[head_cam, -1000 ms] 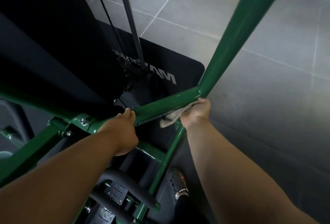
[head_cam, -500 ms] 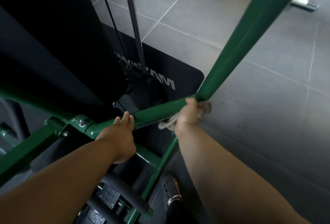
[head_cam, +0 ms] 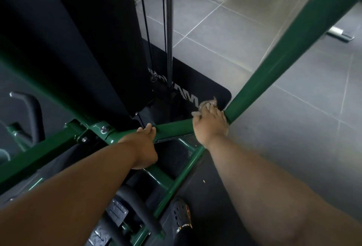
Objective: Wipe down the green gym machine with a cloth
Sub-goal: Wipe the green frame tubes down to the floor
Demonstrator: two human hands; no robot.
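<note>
The green gym machine's frame (head_cam: 278, 57) runs as a thick tube from the upper right down to a bend, then left along a lower bar (head_cam: 174, 128). My right hand (head_cam: 210, 126) wraps over the bend, pressing a beige cloth (head_cam: 205, 104) against the far side; only a crumpled edge of the cloth shows past my fingers. My left hand (head_cam: 144, 145) grips the lower bar a short way to the left, fingers curled over its top. A black panel of the machine (head_cam: 68, 40) fills the upper left.
Black cables (head_cam: 168, 30) run down behind the bar to a black floor mat (head_cam: 215, 91). Foot pedals (head_cam: 117, 212) and my shoe (head_cam: 181, 218) sit below. Grey tiled floor (head_cam: 293, 128) spreads to the right, with other equipment far back.
My right hand with the cloth has slid right along the bar and over the top of the bend. The view has tilted upward. My left hand has stayed on the bar.
</note>
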